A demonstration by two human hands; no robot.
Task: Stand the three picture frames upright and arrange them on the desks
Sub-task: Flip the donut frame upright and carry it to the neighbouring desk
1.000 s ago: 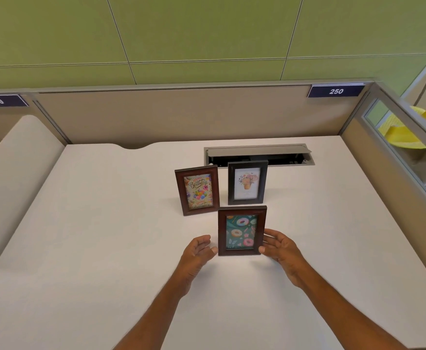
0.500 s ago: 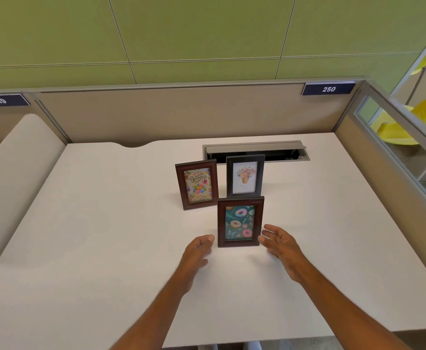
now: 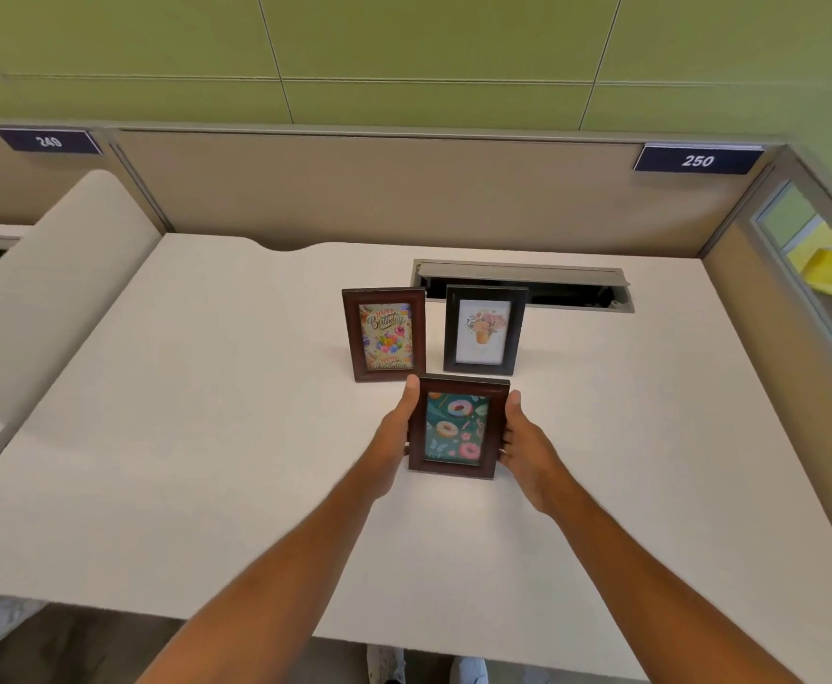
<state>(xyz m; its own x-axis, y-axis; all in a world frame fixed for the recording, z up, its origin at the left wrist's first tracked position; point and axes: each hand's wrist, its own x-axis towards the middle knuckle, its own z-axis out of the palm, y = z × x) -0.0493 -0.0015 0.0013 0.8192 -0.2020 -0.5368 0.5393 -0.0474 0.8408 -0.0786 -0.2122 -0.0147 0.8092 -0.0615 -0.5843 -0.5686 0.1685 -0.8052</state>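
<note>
Three picture frames stand upright on the white desk (image 3: 206, 436). A brown frame with a birthday picture (image 3: 385, 335) is at the back left, and a black frame with a flower picture (image 3: 484, 330) stands beside it on the right. In front of them is a brown frame with a doughnut picture (image 3: 457, 427). My left hand (image 3: 394, 436) grips its left edge and my right hand (image 3: 527, 449) grips its right edge. Its bottom edge is at the desk surface.
An open cable tray (image 3: 522, 283) is sunk into the desk behind the frames. Beige partition walls (image 3: 404, 190) close the back and right side, with number signs 249 (image 3: 48, 140) and 250 (image 3: 697, 160). A curved divider (image 3: 48, 269) borders the left.
Half a second ago both hands were open and just off the doughnut frame. Now both hands have closed on its side edges. The view has also shifted closer.
</note>
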